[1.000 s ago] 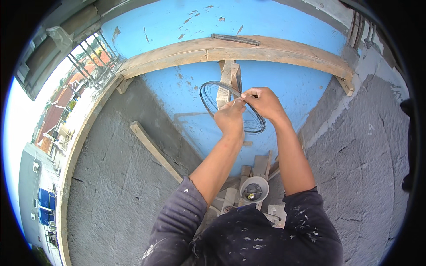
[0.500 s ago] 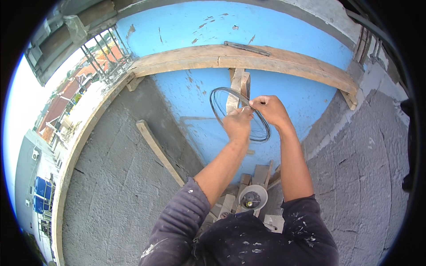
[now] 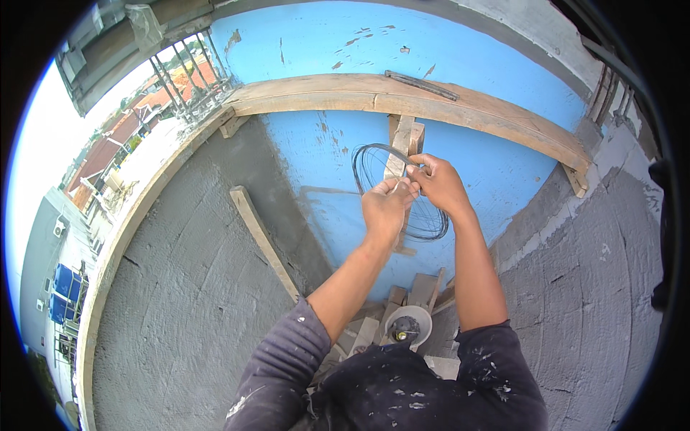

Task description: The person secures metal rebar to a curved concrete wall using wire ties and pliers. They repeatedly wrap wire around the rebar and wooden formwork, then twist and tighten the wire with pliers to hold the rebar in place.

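Observation:
A coil of thin dark wire [image 3: 357,167] hangs in loose loops between my hands, in front of the blue wall. My left hand [image 3: 387,207] is closed, thumb and fingers pinched together at the coil's middle. My right hand [image 3: 440,185] grips the coil's upper right side, its fingertips almost meeting those of the left. Exactly which strands each hand pinches is hidden by the fingers. Behind the coil a wooden prop [image 3: 399,151] stands under the plank shelf.
A long wooden plank [image 3: 309,97] spans the blue wall [image 3: 460,136], with dark metal rods [image 3: 422,86] lying on it. A timber strip [image 3: 262,241] leans on the grey plastered wall [image 3: 187,287]. Below, a bucket [image 3: 424,325] stands among wood offcuts [image 3: 365,332]. Rebar [image 3: 176,75] sticks up at the left.
My left fingers have shifted along the wire to meet the right hand's fingertips, and the loops have turned slightly. The whole view has swung a little, so the surroundings sit farther right.

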